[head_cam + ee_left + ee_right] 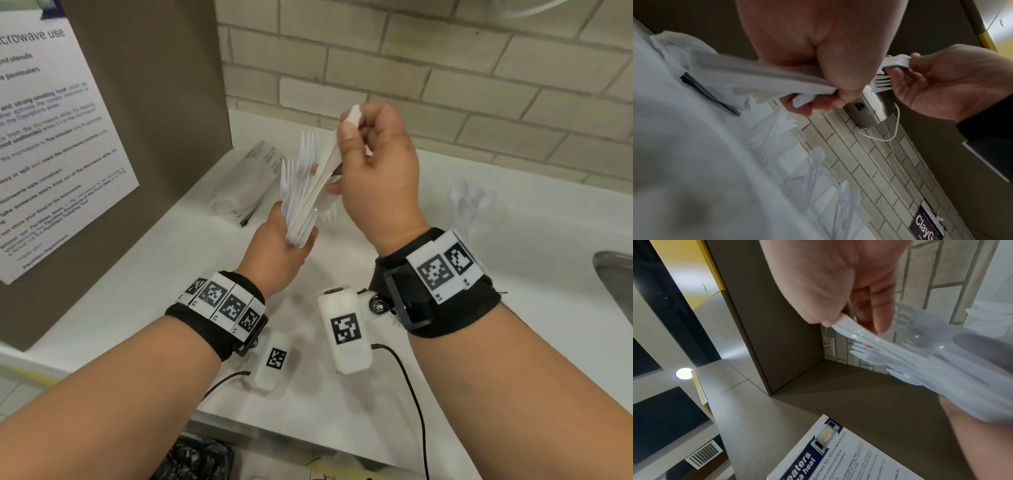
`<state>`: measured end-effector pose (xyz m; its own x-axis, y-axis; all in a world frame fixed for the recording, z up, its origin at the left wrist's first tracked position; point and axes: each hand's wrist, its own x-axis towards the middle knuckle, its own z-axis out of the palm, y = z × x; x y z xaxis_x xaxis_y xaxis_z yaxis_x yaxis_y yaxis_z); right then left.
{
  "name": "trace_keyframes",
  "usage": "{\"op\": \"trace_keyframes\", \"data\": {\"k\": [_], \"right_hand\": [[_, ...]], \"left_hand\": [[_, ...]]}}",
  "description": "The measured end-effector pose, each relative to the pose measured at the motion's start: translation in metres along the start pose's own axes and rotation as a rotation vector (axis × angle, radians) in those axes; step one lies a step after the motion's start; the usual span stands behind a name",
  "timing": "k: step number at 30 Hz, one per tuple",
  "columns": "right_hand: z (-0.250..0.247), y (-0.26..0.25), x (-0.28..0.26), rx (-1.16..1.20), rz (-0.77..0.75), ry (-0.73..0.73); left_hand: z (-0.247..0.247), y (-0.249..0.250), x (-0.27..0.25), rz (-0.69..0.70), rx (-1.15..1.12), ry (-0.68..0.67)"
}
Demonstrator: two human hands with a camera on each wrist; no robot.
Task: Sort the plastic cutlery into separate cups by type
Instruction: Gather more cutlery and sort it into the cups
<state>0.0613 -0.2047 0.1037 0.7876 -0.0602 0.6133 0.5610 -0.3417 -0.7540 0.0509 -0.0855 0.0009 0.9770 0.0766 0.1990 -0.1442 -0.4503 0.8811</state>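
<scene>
My left hand grips a fanned bundle of white plastic cutlery by the lower ends, fork tines pointing up. My right hand pinches the handle ends of a few white pieces drawn up beside the bundle; the left wrist view shows a fork hanging from that pinch. In the same view three clear cups stand in a row by the wall, with knives, forks and spoons. The spoon cup stands right of my hands. The right wrist view shows my thumb on the handles.
An empty clear plastic bag lies on the white counter behind my left hand. A brown panel with a microwave notice closes the left side. A steel sink is at the right edge. Brick wall behind.
</scene>
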Motion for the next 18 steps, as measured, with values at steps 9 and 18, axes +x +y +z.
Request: {"op": "trace_keyframes", "data": {"k": [9,18], "right_hand": [[0.005,0.007,-0.001,-0.192,0.104,-0.168],[0.004,0.009,-0.001,0.089,0.031,-0.238]], "left_hand": [[-0.002,-0.005,0.004,-0.019,0.047,0.117],[0.000,0.008,0.002,0.040,-0.013,-0.027]]}}
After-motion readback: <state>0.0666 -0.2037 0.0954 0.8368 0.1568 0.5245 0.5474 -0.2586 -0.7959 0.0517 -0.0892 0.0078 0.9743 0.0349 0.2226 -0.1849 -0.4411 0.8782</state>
